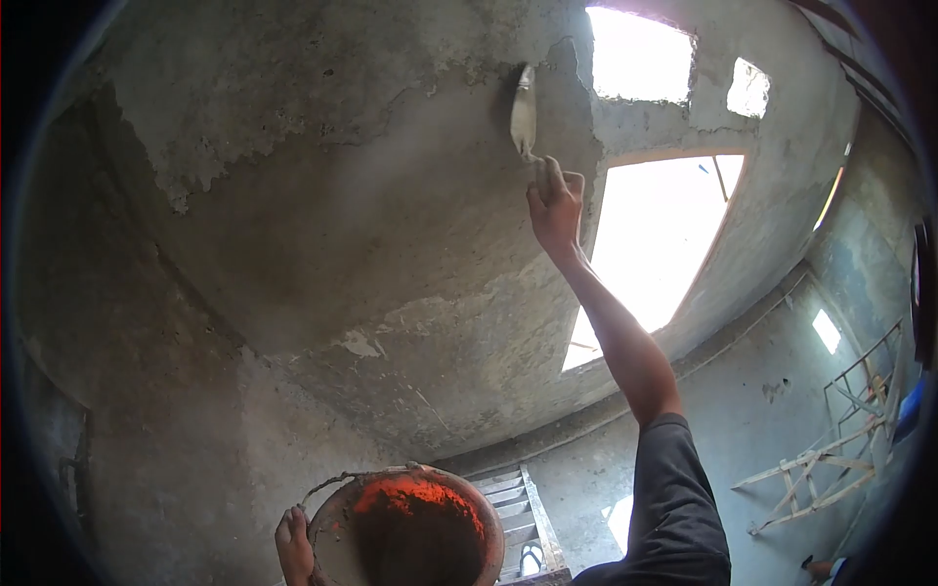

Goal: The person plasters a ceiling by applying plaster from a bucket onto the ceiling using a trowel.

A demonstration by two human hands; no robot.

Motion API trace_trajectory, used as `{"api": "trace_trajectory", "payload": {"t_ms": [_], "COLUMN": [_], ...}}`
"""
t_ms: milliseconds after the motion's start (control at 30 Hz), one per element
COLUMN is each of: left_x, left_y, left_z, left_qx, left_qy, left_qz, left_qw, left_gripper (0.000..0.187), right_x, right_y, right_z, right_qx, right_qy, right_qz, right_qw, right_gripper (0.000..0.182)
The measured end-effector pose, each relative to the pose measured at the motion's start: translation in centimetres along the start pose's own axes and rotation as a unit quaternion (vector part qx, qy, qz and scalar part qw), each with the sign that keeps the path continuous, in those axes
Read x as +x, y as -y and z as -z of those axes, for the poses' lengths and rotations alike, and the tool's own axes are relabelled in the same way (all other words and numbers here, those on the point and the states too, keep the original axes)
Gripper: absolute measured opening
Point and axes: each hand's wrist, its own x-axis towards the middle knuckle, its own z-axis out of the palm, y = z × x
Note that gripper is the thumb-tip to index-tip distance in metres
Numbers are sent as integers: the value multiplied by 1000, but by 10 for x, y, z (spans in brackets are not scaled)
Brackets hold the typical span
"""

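Trowel (524,115) raised overhead in right hand (555,205), fingers clenched round the handle, blade tip-up and pressed flat against the plastered ceiling (322,225). Arm fully extended upward, dark sleeve (674,498) at the shoulder. Blade sits at the border between smooth grey plaster and a rougher, paler patch near the top edge of the ceiling area, just left of the bright window opening (660,239). Two smaller openings (640,54) above that window, glare washing out all detail through them.

Mortar pan (410,527) low at bottom centre, round and metal, rim crusted, inside lit reddish-orange along the upper lip, the rest in shadow. Left hand (293,547) gripping the pan's left rim, fingers curled over the edge. Contents of the pan too dark to make out.

Ceiling plaster uneven: ragged flaked edges toward upper left, a lighter scraped patch near centre. Wooden ladder (523,518) just right of the pan, rungs visible below. Further wooden frame or scaffold pieces (831,459) leaning against the right wall (762,391). Small bright vent on that wall, higher up.
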Motion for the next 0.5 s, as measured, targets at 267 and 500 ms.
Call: {"api": "trace_trajectory", "payload": {"t_ms": [267,500], "left_x": [-3,-8], "left_y": [2,-12], "left_z": [1,3], "left_qx": [42,65], "left_qy": [-41,-22], "left_qz": [15,1], "left_qw": [998,998], "left_gripper": [51,48], "right_x": [72,91], "right_y": [-15,4], "right_z": [19,20], "right_qx": [-46,-38], "right_qy": [-65,-25], "right_qz": [-56,-16], "right_qw": [995,999], "right_gripper": [47,52]}}
